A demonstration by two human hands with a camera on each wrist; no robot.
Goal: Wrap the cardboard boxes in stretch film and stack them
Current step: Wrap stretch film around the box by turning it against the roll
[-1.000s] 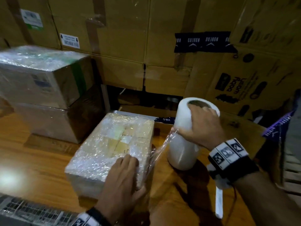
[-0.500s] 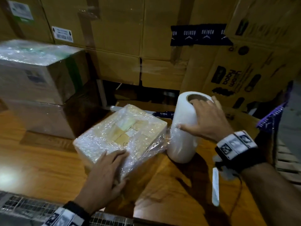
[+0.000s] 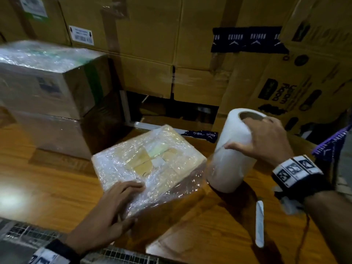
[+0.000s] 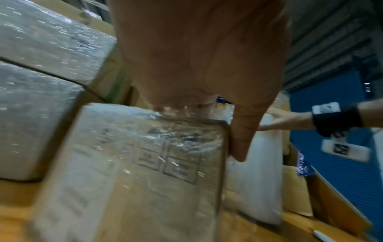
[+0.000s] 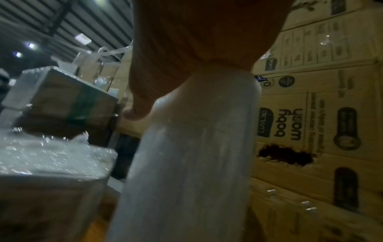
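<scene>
A small cardboard box point(image 3: 150, 164) covered in stretch film sits skewed on the wooden table point(image 3: 47, 174). My left hand point(image 3: 116, 208) lies on its near corner, fingers flat on top and thumb down the side; the left wrist view shows the thumb point(image 4: 240, 139) against the box edge point(image 4: 145, 163). A white stretch film roll point(image 3: 232, 151) stands upright just right of the box. My right hand point(image 3: 261, 138) grips its top, fingers over the core and thumb on the side. A sheet of film runs from the roll point(image 5: 192, 163) to the box point(image 5: 49, 163).
Two film-wrapped boxes point(image 3: 47, 96) are stacked at the left on the table. A wall of large cartons point(image 3: 171, 54) rises behind. A white pen-like stick point(image 3: 259, 223) lies on the table near my right forearm. A wire grid point(image 3: 22, 233) borders the near edge.
The small box has turned clockwise under my left hand, and its right corner now sits close to the roll. The film stretch between them has shortened. My right hand stays on the roll.
</scene>
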